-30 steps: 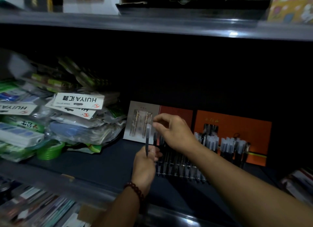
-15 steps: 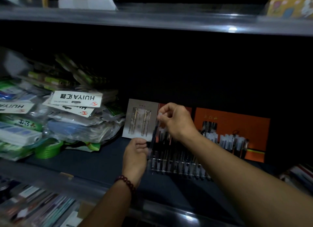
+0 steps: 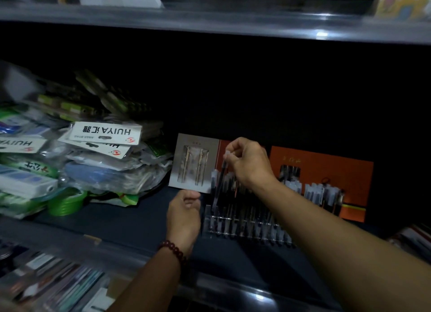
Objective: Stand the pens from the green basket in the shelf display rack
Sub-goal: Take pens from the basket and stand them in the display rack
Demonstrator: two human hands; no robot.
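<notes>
A heap of plastic-wrapped packets (image 3: 98, 169) fills the left of the dark shelf (image 3: 130, 220), the top ones bearing white header cards (image 3: 106, 133) printed HUIYA, upside down to the camera. Green tape rolls (image 3: 66, 202) sit at the heap's front edge. A colourful yellow box (image 3: 403, 1) stands on the level above, with blurred goods (image 3: 58, 286) below.

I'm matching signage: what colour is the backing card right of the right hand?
The backing card is orange, shown best in the head view.
</notes>
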